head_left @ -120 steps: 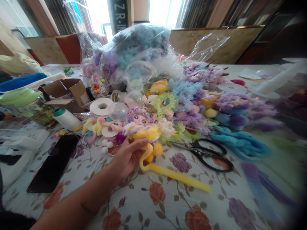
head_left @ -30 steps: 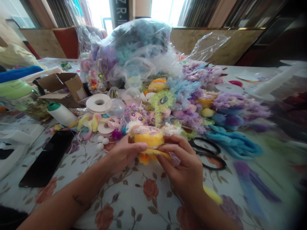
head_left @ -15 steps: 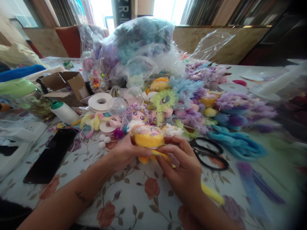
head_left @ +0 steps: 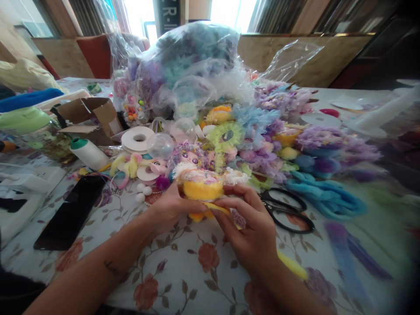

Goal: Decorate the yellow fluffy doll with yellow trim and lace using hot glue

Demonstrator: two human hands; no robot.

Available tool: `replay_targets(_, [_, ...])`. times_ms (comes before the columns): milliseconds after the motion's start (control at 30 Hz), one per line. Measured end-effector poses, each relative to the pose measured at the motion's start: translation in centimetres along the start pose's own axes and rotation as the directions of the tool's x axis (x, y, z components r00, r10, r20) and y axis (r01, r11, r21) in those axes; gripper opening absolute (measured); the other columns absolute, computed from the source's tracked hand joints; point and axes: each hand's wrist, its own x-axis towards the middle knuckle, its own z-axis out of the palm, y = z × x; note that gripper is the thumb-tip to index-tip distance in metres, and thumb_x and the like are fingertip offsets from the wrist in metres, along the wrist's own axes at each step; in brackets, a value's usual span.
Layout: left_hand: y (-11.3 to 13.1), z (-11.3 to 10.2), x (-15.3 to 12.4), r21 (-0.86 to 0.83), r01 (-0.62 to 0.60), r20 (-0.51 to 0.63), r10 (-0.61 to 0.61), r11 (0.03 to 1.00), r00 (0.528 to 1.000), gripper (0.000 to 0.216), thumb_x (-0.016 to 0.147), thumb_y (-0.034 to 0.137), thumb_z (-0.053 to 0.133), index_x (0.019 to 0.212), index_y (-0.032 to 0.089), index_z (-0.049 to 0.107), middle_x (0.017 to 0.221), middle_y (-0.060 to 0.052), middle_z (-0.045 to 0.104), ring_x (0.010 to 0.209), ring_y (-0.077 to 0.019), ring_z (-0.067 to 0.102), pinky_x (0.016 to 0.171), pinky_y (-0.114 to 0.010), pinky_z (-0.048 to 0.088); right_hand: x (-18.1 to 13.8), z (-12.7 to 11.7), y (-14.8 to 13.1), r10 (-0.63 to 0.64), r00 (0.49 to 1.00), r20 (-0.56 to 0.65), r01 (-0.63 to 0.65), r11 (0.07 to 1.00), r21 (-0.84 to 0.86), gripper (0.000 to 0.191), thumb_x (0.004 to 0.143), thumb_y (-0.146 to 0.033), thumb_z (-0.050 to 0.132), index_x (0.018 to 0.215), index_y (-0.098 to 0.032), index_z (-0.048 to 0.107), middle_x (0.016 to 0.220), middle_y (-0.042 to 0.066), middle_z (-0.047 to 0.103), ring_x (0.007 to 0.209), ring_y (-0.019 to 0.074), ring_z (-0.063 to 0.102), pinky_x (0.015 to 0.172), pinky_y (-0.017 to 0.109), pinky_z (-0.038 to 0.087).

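In the middle, my left hand (head_left: 169, 205) is closed around the left side of a small doll piece (head_left: 202, 189) with a fuzzy yellow band and white, curly trim. My right hand (head_left: 251, 221) pinches a fuzzy yellow strip (head_left: 216, 207) just below that band, and its upper fingers rest near the doll's right side. A length of yellow chenille stem (head_left: 293, 265) shows beyond my right wrist. Whether it joins the pinched strip is hidden by the hand. Orange-yellow tips (head_left: 196, 217) stick out under the doll piece.
Black-handled scissors (head_left: 290, 210) lie right of my right hand, beside blue chenille stems (head_left: 324, 194). A phone (head_left: 70, 214) lies at left, near a thread cone (head_left: 88, 154) and ribbon spool (head_left: 138, 140). Behind are doll heads (head_left: 187, 156) and a large plastic bag (head_left: 197, 57).
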Motion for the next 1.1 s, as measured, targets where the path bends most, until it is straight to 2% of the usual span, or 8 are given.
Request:
replay_targets(267, [-0.17,-0.19,0.08,0.048,0.017,-0.014,-0.016,0.999,1.0,0.042,0.06,0.01,0.084,0.1,0.012,0.071,0.1,-0.011,0.073,0.09,-0.0254,0.068,0.084,-0.035,0.053,0.05,-0.07,0.04,-0.022,1.0,0.004,0.022,1.0,0.004,0.008,0.086,-0.011,0.064,0.088,-0.019,0.064,0.104,0.007,0.056,0.102,0.0175,0.059,0.089,0.028,0.049])
replay_targets(533, [-0.16,-0.24,0.12,0.053,0.008,0.017,-0.009,0.999,1.0,0.043,0.062,0.009,0.083,0.103,0.013,0.071,0.103,-0.012,0.073,0.094,-0.0251,0.068,0.086,-0.034,0.053,0.04,0.05,0.26,-0.015,1.0,-0.015,0.014,1.0,-0.012,0.009,0.085,-0.01,0.063,0.086,-0.019,0.064,0.104,0.007,0.058,0.102,0.0159,0.059,0.09,0.026,0.047])
replay_targets(733, [-0.09,-0.03,0.05,0.047,-0.001,-0.008,0.002,0.999,1.0,0.043,0.061,0.005,0.082,0.102,0.011,0.07,0.102,-0.012,0.074,0.093,-0.0252,0.07,0.083,-0.032,0.054,0.05,0.14,0.4,-0.019,0.999,-0.031,0.019,1.0,-0.011,0.008,0.085,-0.011,0.063,0.085,-0.019,0.064,0.103,0.006,0.06,0.1,0.0156,0.061,0.089,0.026,0.048])
replay_targets(933, [0.18,0.29,0.08,-0.083,-0.027,0.034,0.03,0.996,0.999,0.04,0.065,0.01,0.081,0.104,0.014,0.07,0.103,-0.011,0.074,0.098,-0.028,0.07,0.085,-0.033,0.055,0.01,0.19,0.75,0.008,0.998,-0.07,-0.01,1.0,-0.03,0.008,0.086,-0.012,0.064,0.084,-0.019,0.064,0.105,0.007,0.063,0.102,0.0159,0.063,0.092,0.026,0.049])
replay_targets(1033, [0.2,0.32,0.14,-0.157,-0.051,0.008,0.053,0.986,0.999,0.04,0.073,0.017,0.077,0.112,0.017,0.068,0.103,-0.009,0.074,0.097,-0.0259,0.071,0.082,-0.032,0.057,-0.1,0.28,0.85,0.011,0.997,-0.073,-0.014,0.999,-0.042,0.007,0.086,-0.013,0.065,0.085,-0.019,0.063,0.108,0.008,0.063,0.104,0.0168,0.063,0.094,0.028,0.049])
replay_targets(1100, [0.18,0.34,0.17,-0.171,-0.05,-0.028,0.046,0.984,0.999,0.042,0.074,0.015,0.076,0.116,0.018,0.066,0.101,-0.007,0.075,0.096,-0.023,0.071,0.081,-0.028,0.057,-0.19,0.37,0.84,-0.024,0.998,-0.065,0.02,0.998,-0.065,0.006,0.086,-0.012,0.064,0.088,-0.018,0.063,0.11,0.01,0.063,0.106,0.018,0.062,0.096,0.03,0.049])
